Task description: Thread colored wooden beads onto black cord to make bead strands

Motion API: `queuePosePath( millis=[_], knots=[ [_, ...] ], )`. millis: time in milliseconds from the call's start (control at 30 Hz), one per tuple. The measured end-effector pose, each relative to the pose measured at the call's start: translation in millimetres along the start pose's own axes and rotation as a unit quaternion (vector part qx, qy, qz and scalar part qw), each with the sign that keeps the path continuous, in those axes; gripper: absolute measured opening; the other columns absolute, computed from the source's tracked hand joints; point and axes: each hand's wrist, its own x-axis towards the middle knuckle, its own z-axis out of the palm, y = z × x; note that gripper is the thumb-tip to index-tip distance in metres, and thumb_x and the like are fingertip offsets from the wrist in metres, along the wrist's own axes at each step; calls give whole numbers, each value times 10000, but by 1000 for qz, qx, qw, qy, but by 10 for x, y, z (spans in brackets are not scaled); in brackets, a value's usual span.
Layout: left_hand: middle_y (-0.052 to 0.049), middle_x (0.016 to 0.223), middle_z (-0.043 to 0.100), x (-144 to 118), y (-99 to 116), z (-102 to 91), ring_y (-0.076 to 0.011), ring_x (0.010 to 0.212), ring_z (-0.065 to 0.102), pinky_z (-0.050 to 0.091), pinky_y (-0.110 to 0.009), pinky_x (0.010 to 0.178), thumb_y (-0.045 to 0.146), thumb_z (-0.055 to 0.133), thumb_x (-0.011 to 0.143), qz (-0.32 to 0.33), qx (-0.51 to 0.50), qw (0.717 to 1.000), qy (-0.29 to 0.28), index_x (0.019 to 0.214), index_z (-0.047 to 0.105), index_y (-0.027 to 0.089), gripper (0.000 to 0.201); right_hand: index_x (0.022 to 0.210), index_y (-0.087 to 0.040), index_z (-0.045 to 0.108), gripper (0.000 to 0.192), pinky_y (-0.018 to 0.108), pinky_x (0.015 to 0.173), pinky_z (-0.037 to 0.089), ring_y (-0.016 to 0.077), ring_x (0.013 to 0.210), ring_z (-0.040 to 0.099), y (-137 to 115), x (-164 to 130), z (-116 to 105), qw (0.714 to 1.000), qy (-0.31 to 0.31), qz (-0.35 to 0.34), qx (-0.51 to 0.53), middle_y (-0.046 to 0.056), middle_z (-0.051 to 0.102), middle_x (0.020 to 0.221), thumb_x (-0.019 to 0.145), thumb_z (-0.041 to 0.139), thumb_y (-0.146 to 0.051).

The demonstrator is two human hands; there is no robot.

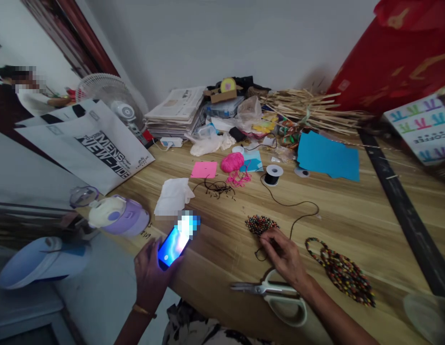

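Lower left of the frame, I had the left hand (150, 263) wrapped round a phone (173, 247), its screen lit bright blue, thumb along one edge! Over to right of centre, the right hand (284, 253) was down at a small bunch of beads (258, 223), touching its lower edge, fingers curled in; whether they pinched beads or cord, I couldn't tell. The bunch lay on the wooden table (215, 258), and a dark cord (305, 203) snaked from the black spool (273, 176), above centre, down towards that hand. Just below the hand, scissors (260, 288) pointed left, the forearm crossing near their handles. At lower right, I saw a long looped string of beads (346, 273), and up in the middle sat pink yarn (232, 163), beside a pink paper square (204, 169).
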Motion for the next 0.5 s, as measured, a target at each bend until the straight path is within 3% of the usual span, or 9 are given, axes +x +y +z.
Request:
queuePosePath(
  millis=[100,200,267,333,433,500],
  knots=[
    [-209,1244,444,-19,-58,-20,-361,1216,350,247,-515,1027,679,484,678,-120,-75,989,49,1261,427,84,835,804,-179,555,131,244,613,445,143,675,552,28,-10,6,1000,-6,-4,3,35,566,735,885,465,-228],
    [-191,1265,453,-49,-124,-68,-341,1198,387,307,-485,1003,571,561,676,-295,-182,933,96,1248,438,103,749,811,-177,557,126,246,614,442,143,677,553,50,-22,12,1000,-4,0,6,34,565,735,884,470,-230],
    [-149,1207,519,-72,-132,-121,-295,1132,469,355,-458,977,506,544,730,-400,-278,872,59,1224,462,119,633,815,-174,560,130,248,615,438,143,675,552,54,-26,12,1000,-7,4,5,35,563,736,885,469,-236],
    [-111,1122,589,-91,-97,-183,-248,1062,537,402,-419,940,460,498,795,-463,-378,802,-12,1158,533,140,485,819,-174,563,132,249,622,436,143,683,552,51,-25,8,1000,-13,5,3,35,563,743,885,468,-236],
    [-70,1119,620,-93,1,-262,-193,954,604,473,-354,839,381,470,854,-499,-491,701,-136,1126,584,217,337,811,-176,562,130,252,631,438,146,696,556,38,-19,1,1000,-14,3,2,36,564,750,883,470,-235],
    [-50,1127,627,-72,58,-288,-174,858,632,506,-331,758,331,506,849,-517,-524,652,-181,1140,582,262,309,807,-177,560,131,257,634,442,149,696,558,28,-14,-1,1000,-13,4,2,38,566,748,883,470,-236]
  ],
)
